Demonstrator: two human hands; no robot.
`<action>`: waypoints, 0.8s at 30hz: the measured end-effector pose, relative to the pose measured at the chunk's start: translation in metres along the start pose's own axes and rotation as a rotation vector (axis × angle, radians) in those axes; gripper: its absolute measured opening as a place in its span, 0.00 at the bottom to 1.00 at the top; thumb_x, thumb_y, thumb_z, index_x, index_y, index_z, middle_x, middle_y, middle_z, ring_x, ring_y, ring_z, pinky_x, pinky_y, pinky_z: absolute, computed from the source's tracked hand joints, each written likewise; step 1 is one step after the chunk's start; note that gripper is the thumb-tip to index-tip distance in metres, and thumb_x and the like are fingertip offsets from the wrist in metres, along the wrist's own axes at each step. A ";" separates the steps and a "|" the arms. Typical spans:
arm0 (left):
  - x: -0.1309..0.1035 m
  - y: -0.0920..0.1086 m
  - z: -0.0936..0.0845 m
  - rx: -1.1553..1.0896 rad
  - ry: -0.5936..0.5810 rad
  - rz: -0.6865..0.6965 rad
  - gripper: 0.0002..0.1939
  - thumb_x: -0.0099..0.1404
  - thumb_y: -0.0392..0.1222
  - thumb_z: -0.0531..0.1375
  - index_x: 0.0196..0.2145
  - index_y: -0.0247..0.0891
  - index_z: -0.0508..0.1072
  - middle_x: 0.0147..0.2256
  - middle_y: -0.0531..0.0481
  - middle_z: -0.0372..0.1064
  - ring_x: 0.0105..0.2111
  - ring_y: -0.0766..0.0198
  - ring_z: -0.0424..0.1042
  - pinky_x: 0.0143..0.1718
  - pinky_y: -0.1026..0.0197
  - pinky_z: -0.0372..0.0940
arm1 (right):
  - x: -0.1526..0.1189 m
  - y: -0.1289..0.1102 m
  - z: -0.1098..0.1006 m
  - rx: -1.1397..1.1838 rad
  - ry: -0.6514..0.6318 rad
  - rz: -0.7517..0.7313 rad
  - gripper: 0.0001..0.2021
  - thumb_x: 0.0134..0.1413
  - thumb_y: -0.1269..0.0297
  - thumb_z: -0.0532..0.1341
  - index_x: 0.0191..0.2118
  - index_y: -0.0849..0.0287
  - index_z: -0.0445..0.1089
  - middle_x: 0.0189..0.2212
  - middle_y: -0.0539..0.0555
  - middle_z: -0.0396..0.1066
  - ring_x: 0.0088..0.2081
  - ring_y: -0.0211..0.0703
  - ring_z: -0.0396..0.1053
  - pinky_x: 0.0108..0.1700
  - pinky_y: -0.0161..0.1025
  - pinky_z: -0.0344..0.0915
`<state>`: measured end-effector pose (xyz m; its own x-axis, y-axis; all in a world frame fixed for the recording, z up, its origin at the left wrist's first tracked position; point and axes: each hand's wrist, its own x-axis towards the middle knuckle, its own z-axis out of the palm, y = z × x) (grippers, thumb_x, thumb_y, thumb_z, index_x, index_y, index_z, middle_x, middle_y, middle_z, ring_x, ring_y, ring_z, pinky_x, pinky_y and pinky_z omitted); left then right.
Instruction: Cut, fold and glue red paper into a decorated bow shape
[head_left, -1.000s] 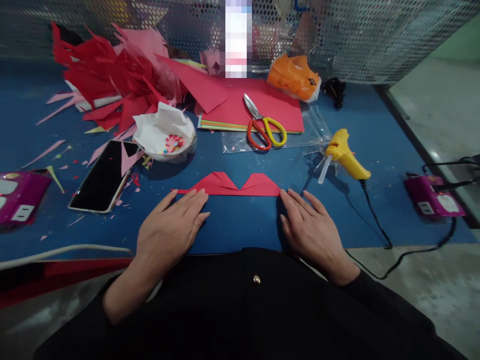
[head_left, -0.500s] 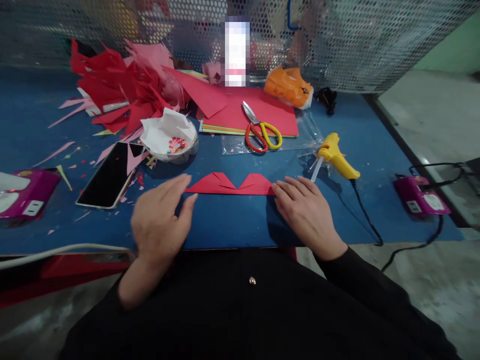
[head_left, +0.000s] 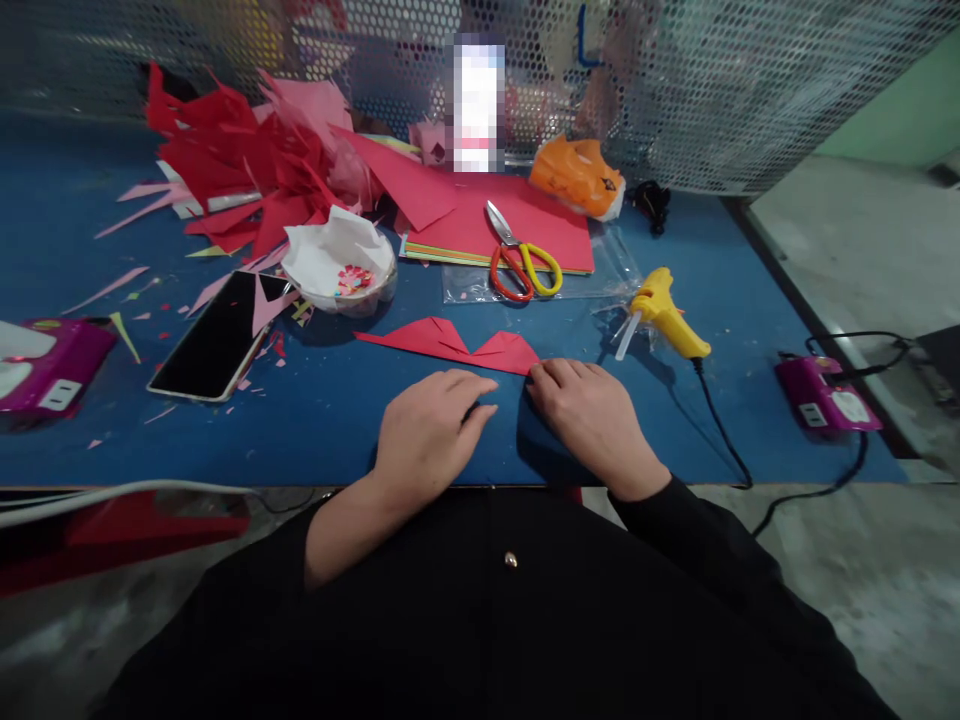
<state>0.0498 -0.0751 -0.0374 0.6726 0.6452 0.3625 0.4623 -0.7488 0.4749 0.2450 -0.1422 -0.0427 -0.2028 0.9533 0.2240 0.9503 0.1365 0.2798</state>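
A folded piece of red paper (head_left: pixel 450 345) with two peaks and a notch between them lies on the blue table, slanting down towards its right end. My right hand (head_left: pixel 589 415) pinches that right corner, fingers curled and the tips partly hidden. Below the paper's middle is my left hand (head_left: pixel 424 430), apart from it and holding nothing. Its thumb stands off from the fingers, so it is open. Scissors (head_left: pixel 514 258) with one red and one yellow handle rest beyond the paper, on a stack of coloured sheets (head_left: pixel 465 220).
On the right lies a yellow glue gun (head_left: pixel 667 312) with a cord. To the left are a phone (head_left: pixel 217 335), a lined bowl (head_left: pixel 341 265) of small red bits, and a heap of paper scraps (head_left: pixel 262 160). Purple power sockets (head_left: pixel 56 370) stand at the side, with an orange packet (head_left: pixel 577 178) at the back.
My left hand has moved right, away from the paper's left end to below its middle. The paper has turned, its left end now farther off, while my right hand stays at its right corner.
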 end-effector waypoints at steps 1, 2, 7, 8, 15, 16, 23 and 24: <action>0.002 0.002 0.000 0.089 -0.035 0.041 0.08 0.66 0.36 0.63 0.44 0.38 0.77 0.41 0.48 0.79 0.39 0.56 0.76 0.39 0.54 0.70 | 0.001 0.000 -0.001 -0.008 -0.014 -0.005 0.07 0.64 0.72 0.57 0.38 0.64 0.73 0.32 0.57 0.75 0.34 0.46 0.70 0.35 0.41 0.56; 0.004 0.005 0.001 0.161 -0.078 0.074 0.08 0.67 0.36 0.62 0.43 0.37 0.77 0.41 0.48 0.79 0.39 0.54 0.76 0.37 0.53 0.70 | 0.003 0.000 -0.003 -0.019 -0.030 -0.004 0.07 0.63 0.74 0.57 0.37 0.64 0.73 0.32 0.56 0.74 0.32 0.46 0.70 0.34 0.41 0.55; 0.016 0.017 0.001 0.314 -0.238 0.078 0.07 0.68 0.35 0.60 0.43 0.37 0.77 0.39 0.48 0.78 0.39 0.53 0.76 0.36 0.53 0.69 | 0.007 -0.001 -0.002 -0.063 -0.047 0.011 0.09 0.60 0.77 0.56 0.34 0.63 0.72 0.29 0.56 0.73 0.30 0.46 0.69 0.33 0.41 0.53; 0.019 0.018 0.001 0.338 -0.227 0.063 0.08 0.68 0.34 0.59 0.44 0.36 0.76 0.41 0.47 0.77 0.40 0.53 0.76 0.36 0.54 0.68 | 0.007 -0.003 -0.001 -0.066 -0.024 0.014 0.09 0.61 0.77 0.56 0.34 0.63 0.72 0.29 0.56 0.73 0.30 0.46 0.69 0.34 0.41 0.54; 0.020 0.004 0.006 0.432 -0.108 0.141 0.09 0.71 0.34 0.55 0.43 0.35 0.76 0.43 0.45 0.77 0.36 0.58 0.77 0.30 0.58 0.66 | -0.005 -0.022 -0.008 0.023 0.217 0.000 0.08 0.64 0.75 0.55 0.40 0.63 0.72 0.34 0.54 0.77 0.31 0.42 0.68 0.41 0.42 0.57; 0.018 0.001 0.007 0.436 -0.089 0.171 0.10 0.71 0.34 0.54 0.41 0.35 0.76 0.42 0.45 0.78 0.35 0.59 0.77 0.29 0.59 0.66 | -0.007 -0.024 -0.011 0.051 0.259 -0.005 0.08 0.64 0.75 0.55 0.41 0.63 0.72 0.36 0.54 0.78 0.32 0.42 0.69 0.42 0.42 0.57; 0.005 -0.016 -0.003 0.164 0.238 0.325 0.10 0.71 0.37 0.57 0.46 0.36 0.78 0.44 0.47 0.80 0.43 0.60 0.79 0.42 0.62 0.72 | -0.023 -0.018 -0.010 0.456 0.417 0.082 0.22 0.62 0.59 0.63 0.58 0.63 0.64 0.50 0.62 0.76 0.47 0.47 0.73 0.50 0.44 0.64; 0.004 -0.016 -0.005 0.126 0.251 0.332 0.10 0.71 0.36 0.57 0.46 0.37 0.78 0.45 0.47 0.80 0.43 0.61 0.79 0.44 0.62 0.72 | -0.024 -0.016 -0.008 0.504 0.415 0.079 0.24 0.62 0.59 0.63 0.60 0.62 0.63 0.50 0.62 0.76 0.49 0.47 0.73 0.50 0.46 0.65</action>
<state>0.0419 -0.0599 -0.0400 0.6427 0.3713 0.6701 0.3216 -0.9246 0.2039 0.2329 -0.1691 -0.0447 -0.1065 0.7960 0.5958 0.9399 0.2762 -0.2009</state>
